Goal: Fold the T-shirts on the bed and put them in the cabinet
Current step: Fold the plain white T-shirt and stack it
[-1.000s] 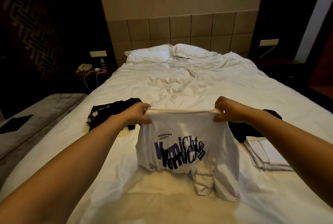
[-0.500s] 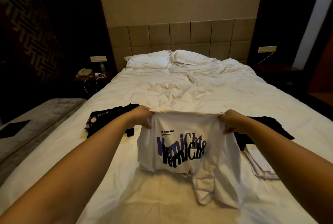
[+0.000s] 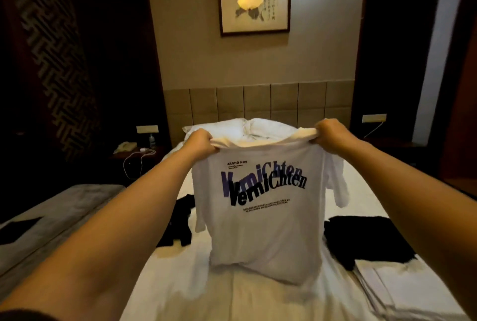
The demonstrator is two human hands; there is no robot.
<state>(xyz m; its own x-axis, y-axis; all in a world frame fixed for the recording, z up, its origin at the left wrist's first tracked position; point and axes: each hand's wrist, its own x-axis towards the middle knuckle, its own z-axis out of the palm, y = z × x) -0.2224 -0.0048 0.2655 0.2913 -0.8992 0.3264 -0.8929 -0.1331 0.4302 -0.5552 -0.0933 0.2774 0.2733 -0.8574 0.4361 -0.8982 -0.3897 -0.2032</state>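
Currently both hands, left hand [image 3: 200,143] and right hand [image 3: 329,134], pinch the white T-shirt [image 3: 260,217] by its shoulders; it hangs vertically, print facing the camera, hem touching the bed [image 3: 232,300] below the headboard [image 3: 258,102].

hotel bedroom | bed [image 3: 258,300], padded headboard [image 3: 258,101], bedside phone [image 3: 125,146]

White T-shirt [image 3: 260,230] hides the bed's [image 3: 232,295] middle and part of the pillows [image 3: 232,125]. Small print under its logo illegible. White folded stack [image 3: 413,292] cut off at right edge.
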